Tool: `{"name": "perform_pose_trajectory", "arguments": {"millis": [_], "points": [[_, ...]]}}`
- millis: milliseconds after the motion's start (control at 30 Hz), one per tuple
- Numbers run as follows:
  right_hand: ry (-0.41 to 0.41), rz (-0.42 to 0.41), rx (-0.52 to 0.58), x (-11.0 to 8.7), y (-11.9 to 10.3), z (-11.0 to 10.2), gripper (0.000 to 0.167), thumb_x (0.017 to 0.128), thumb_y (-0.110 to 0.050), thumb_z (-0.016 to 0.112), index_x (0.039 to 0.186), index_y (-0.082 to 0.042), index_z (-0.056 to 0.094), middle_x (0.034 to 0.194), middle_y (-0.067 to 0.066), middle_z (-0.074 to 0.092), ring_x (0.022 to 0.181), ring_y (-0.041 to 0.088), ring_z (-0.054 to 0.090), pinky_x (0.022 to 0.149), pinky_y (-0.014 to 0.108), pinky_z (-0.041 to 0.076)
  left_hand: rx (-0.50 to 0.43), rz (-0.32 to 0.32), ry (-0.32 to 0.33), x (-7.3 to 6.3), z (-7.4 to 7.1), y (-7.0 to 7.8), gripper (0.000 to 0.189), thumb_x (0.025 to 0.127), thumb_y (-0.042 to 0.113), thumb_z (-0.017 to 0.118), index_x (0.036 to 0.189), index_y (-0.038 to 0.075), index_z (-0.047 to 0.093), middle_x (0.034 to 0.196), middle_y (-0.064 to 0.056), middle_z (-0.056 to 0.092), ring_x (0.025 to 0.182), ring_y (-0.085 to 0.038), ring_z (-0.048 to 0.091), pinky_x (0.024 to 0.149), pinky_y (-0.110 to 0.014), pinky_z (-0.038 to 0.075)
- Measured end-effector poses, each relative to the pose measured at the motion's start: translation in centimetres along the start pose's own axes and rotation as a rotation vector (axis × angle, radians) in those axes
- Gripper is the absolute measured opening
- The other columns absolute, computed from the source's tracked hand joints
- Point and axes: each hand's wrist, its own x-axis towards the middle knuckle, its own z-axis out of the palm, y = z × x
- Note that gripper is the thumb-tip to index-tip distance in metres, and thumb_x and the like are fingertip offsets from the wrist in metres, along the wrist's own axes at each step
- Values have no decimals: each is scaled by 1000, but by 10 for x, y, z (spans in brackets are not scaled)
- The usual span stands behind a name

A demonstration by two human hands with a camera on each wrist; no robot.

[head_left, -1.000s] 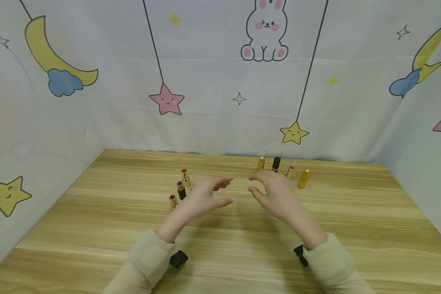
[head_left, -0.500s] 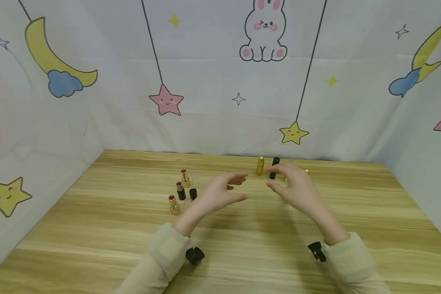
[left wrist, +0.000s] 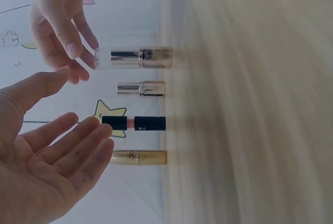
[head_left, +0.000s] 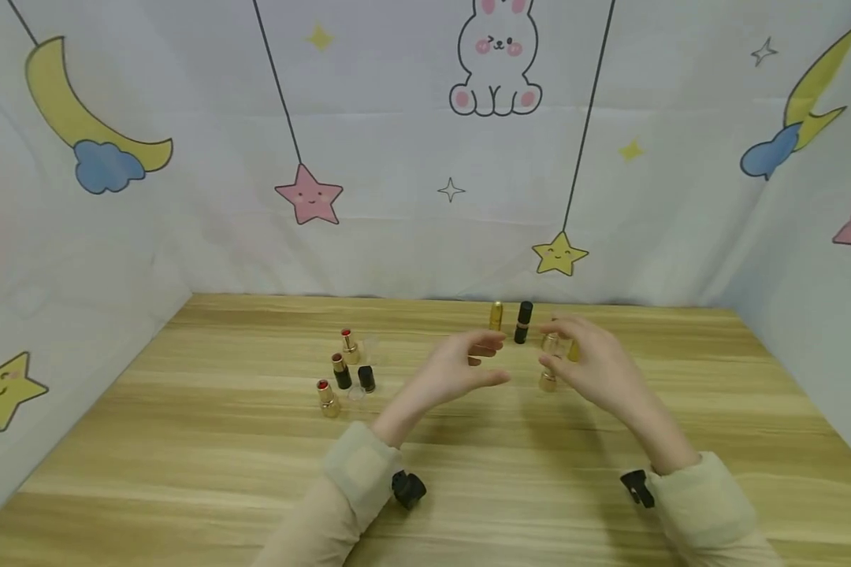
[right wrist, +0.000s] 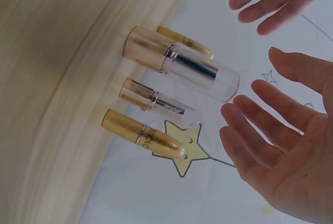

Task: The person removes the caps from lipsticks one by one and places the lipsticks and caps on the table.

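Both hands hover above the table, holding nothing. My left hand (head_left: 461, 366) has its fingers spread, thumb apart, in front of a gold lipstick (head_left: 496, 315) and a black lipstick (left wrist: 133, 123). To its right is my right hand (head_left: 603, 366), fingers loosely bent. Below its fingertips a clear-capped lipstick (head_left: 548, 382) stands upright on the table; its clear cap reaches near the fingers in the left wrist view. Behind it stand a smaller clear-capped lipstick (right wrist: 158, 103) and another gold lipstick (right wrist: 143, 134), partly hidden by the right hand in the head view.
On the left of the wood-grain table (head_left: 184, 441) stand uncapped lipsticks: one gold (head_left: 351, 348), one black (head_left: 341, 372) and one gold in front (head_left: 328, 400). Beside them are a black cap (head_left: 366, 379) and a clear cap (head_left: 357, 392). A printed curtain (head_left: 397, 252) encloses the table.
Both hands have moved to the right, the left one away from the uncapped lipsticks. The black cap, clear cap and front clear-capped lipstick have come into sight. The head view has turned slightly right.
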Motion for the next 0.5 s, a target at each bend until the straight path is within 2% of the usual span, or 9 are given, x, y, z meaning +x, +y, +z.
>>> {"name": "perform_pose_trajectory", "arguments": {"millis": [233,500], "points": [[-3,8,35,0,13,0,41,89,-17,68,127,-5,59,140,19,51,112,41,59,92,56,48,-76,-20,-22,15,16,-1,54,84,23,74,135,14,55,133,-8,60,121,-24,59,100,-36,49],[-36,40,118,2,19,0,42,87,-14,69,127,-3,59,124,18,64,110,38,62,93,52,50,-163,-62,-56,32,33,-4,54,85,19,74,134,9,55,131,-10,61,121,-26,59,96,-37,51]]}}
